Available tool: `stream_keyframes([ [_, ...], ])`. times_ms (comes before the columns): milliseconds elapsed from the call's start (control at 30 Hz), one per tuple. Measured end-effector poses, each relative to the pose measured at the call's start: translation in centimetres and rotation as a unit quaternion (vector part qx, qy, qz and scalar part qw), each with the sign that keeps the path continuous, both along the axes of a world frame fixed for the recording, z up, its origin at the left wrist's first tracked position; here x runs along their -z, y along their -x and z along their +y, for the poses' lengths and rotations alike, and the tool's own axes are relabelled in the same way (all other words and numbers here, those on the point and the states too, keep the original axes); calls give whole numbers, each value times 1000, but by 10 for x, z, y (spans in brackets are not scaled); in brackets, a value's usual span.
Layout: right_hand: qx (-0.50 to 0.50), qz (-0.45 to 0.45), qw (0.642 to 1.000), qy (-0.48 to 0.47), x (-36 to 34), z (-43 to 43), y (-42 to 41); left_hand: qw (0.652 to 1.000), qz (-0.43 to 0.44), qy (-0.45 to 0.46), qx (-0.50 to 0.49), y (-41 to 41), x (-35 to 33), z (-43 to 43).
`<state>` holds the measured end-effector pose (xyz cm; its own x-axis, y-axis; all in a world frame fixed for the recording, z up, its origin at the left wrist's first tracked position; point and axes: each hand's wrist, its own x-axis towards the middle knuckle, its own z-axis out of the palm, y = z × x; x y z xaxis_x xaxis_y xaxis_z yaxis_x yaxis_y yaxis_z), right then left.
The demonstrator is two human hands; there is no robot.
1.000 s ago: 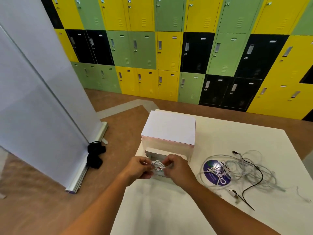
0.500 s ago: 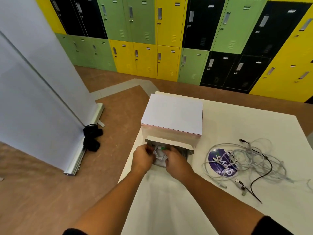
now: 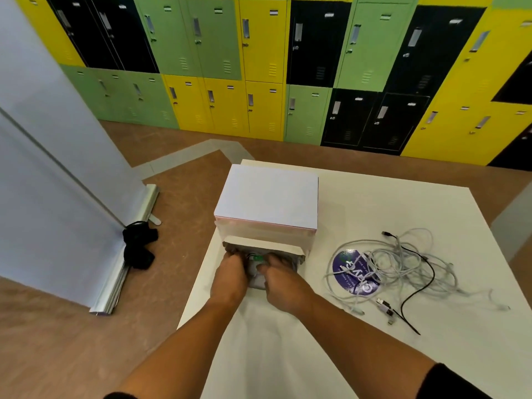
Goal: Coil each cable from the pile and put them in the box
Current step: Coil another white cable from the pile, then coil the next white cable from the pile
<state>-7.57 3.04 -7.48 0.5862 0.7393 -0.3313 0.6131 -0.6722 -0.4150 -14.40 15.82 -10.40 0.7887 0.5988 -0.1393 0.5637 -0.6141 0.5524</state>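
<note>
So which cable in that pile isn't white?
The thin black cable, curving out the near side of the tangled cable pile; all others are pale grey or white.

box (image 3: 267, 203): white, rectangular, flat white top, open at its near side
coiled cable (image 3: 254, 258): pale with a green bit, inside the box's near opening, mostly hidden
pile of cables (image 3: 397, 263): loose grey-white tangle, uncoiled, right of the box, apart from it
black cable (image 3: 432, 272): thin, looping through the pile
</note>
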Motion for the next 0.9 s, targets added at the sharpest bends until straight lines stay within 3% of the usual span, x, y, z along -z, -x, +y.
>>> stream_keyframes([
  [100, -4, -14, 1000, 7, 3, -5, -1, 998, -25, -27, 49, 1, -1, -4],
  [333, 10, -6, 999, -36, -1, -14, 0, 996, 60, -11, 60, 6, -18, -3],
  [567, -31, -5, 995, -99, -13, -66, -11, 995, 4, -50, 85, 7, -38, -32],
  [700, 9, -13, 989, -148, -19, -101, -24, 989, 23, -13, 146, 5, -45, -62],
  [900, 102, -23, 992, -68, 1, -149, -53, 970, 39, 53, 235, -9, -48, -104],
])
